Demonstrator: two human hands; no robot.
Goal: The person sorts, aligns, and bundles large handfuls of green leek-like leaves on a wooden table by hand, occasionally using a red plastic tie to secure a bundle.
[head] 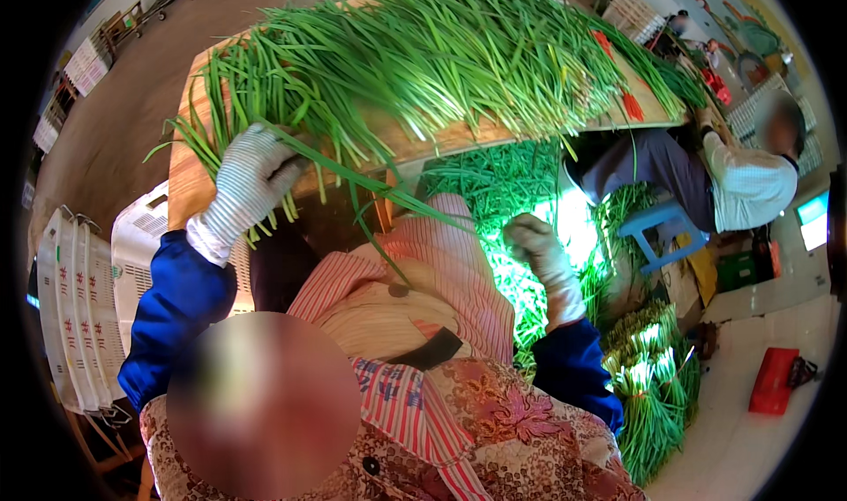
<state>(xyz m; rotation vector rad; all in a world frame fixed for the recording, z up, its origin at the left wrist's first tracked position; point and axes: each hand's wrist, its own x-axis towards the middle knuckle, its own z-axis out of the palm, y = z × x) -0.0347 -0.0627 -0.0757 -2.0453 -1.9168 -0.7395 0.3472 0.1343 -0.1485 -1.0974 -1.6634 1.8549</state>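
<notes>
My left hand, in a striped knit glove, is at the near left edge of a wooden table, its fingers closed around a few garlic chives. Their long flat leaves stretch rightward across my lap, and one thin strand hangs down over the apron. Towards the right strand tips, my gloved right hand is curled and blurred above the chive scraps on the floor. Whether it pinches a strand is not clear. A thick layer of garlic chives covers the tabletop, pale stem ends towards me.
Cut green scraps lie under the table. White plastic crates stand at my left. Tied chive bundles sit on the floor at right. Another person sits on a blue stool. Red ties lie on the table.
</notes>
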